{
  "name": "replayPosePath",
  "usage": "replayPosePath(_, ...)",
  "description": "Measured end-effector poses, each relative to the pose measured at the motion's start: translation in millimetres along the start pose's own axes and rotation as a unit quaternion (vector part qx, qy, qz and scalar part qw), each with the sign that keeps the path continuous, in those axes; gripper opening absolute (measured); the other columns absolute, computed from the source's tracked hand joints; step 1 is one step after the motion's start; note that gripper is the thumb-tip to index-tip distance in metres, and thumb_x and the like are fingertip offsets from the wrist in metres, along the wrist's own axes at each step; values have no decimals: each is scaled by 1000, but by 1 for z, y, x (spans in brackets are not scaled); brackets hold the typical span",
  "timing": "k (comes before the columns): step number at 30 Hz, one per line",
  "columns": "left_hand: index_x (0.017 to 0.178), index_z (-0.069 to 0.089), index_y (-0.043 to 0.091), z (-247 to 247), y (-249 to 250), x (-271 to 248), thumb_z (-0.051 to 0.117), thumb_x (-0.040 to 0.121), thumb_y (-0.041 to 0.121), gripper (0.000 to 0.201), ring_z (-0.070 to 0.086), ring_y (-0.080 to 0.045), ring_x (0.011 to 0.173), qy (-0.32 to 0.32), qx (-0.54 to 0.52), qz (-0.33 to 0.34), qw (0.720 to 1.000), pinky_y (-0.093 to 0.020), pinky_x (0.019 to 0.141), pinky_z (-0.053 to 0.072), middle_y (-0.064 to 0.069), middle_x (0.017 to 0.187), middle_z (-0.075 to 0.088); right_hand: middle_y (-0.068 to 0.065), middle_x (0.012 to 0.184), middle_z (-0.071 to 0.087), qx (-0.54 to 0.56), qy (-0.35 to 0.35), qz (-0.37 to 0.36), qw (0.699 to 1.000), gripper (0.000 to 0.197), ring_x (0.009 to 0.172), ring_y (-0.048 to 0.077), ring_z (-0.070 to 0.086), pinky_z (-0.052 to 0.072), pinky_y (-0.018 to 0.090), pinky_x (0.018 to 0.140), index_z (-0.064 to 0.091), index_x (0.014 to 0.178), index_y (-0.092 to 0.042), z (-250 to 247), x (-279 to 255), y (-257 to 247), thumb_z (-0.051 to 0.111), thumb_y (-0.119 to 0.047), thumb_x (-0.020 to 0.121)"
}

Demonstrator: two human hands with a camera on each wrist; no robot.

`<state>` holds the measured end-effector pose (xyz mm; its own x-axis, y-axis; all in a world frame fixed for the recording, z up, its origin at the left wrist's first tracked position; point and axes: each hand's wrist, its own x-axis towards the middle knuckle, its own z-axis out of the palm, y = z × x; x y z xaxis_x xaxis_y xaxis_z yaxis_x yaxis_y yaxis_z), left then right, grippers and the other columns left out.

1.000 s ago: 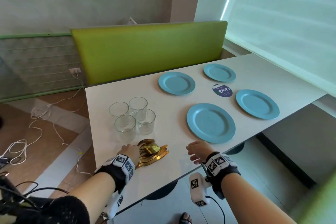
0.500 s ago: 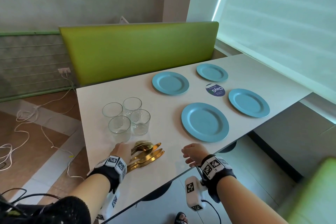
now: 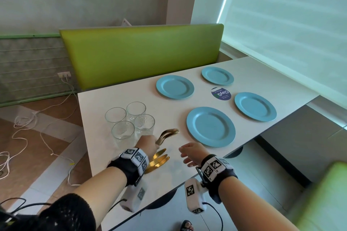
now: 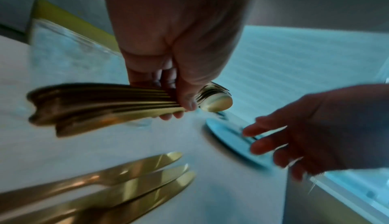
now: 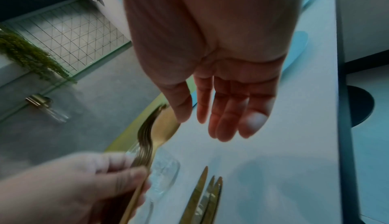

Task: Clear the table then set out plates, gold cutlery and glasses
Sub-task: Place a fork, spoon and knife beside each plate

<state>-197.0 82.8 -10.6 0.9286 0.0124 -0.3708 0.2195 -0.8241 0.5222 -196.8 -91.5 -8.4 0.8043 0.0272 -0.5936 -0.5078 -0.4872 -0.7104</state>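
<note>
round dark-blue sticker (image 3: 220, 93) on the white table (image 3: 116, 99) between the plates, "ClayG…" just about readable upside down, smaller print too tiny

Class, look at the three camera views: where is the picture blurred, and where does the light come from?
Head view: mostly sharp; daylight enters through the window blind on the right. Left wrist view: the cutlery bundle in the left hand is smeared, and the right hand is dark against the light. Right wrist view: the left hand is blurred; the knives look sharper.
</note>
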Motion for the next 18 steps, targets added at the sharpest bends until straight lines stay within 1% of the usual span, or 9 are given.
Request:
replayPosePath(2, 88, 67, 7, -5, 21, 1, 56, 90, 18, 16, 64, -24, 88, 3, -63, 29, 998, -22, 70, 41, -9, 85, 65, -1, 80, 58, 10, -13, -24, 1000, 25, 60, 12, 54, 44, 22, 51, 57, 108, -9, 1, -4, -11, 51, -29, 95)
replayPosePath(4, 69, 60, 18, -5, 37, 4, 59, 89, 21, 21, 60, -16, 71, 0, -104, 47, 993, -19, 60, 42, 1, 70, 61, -1, 80, 58, 35, -15, -43, 998, 32, 59, 13, 54, 43, 21, 52, 59, 111, -7, 0, -6, -20, 48, -34, 96)
replayPosePath(5, 64, 57, 21, -5, 44, 6, 59, 89, 22, 25, 59, -16, 69, -7, -120, 51, 991, -20, 60, 43, 3, 69, 61, 0, 78, 58, 51, -8, -50, 997, 33, 58, 13, 53, 43, 22, 52, 61, 108, -7, -2, -6, -23, 47, -34, 96)
replayPosePath(6, 62, 56, 23, -4, 50, 9, 60, 89, 23, 27, 59, -17, 71, -17, -138, 53, 989, -22, 63, 47, 1, 71, 63, 0, 77, 58, 68, 3, -56, 996, 32, 56, 13, 53, 43, 22, 51, 63, 103, -7, -4, -6, -25, 47, -34, 96)
replayPosePath(9, 63, 58, 22, -1, 64, 17, 63, 87, 24, 25, 62, -22, 80, -33, -190, 61, 979, -34, 81, 54, -8, 83, 68, 1, 76, 59, 110, 31, -59, 992, 27, 53, 13, 52, 42, 21, 49, 64, 94, -8, -17, -5, -27, 48, -31, 96)
replayPosePath(12, 68, 62, 21, 3, 78, 26, 66, 85, 19, 17, 63, -24, 80, -63, -232, 72, 968, -41, 89, 53, -10, 82, 69, 1, 74, 58, 155, 43, -58, 985, 23, 52, 13, 51, 42, 22, 48, 61, 84, -11, -35, 0, -25, 48, -26, 97)
replayPosePath(15, 72, 64, 18, 10, 93, 39, 66, 85, 14, 14, 62, -22, 76, -88, -271, 65, 956, -41, 86, 53, -5, 73, 67, 1, 71, 60, 187, 59, -55, 979, 18, 54, 13, 52, 43, 22, 51, 62, 82, -14, -55, 10, -22, 52, -22, 96)
replayPosePath(16, 73, 64, 17, 13, 99, 44, 66, 85, 12, 13, 63, -22, 73, -96, -292, 61, 950, -40, 83, 54, -4, 72, 67, 1, 71, 60, 194, 66, -56, 977, 17, 55, 12, 52, 44, 22, 51, 63, 83, -14, -61, 14, -22, 53, -21, 95)
replayPosePath(18, 76, 64, 15, 18, 112, 55, 65, 86, 10, 11, 63, -15, 63, -107, -336, 49, 934, -31, 69, 54, -3, 71, 66, 0, 71, 60, 203, 79, -58, 974, 17, 56, 11, 53, 43, 20, 51, 61, 79, -15, -76, 23, -22, 54, -20, 95)
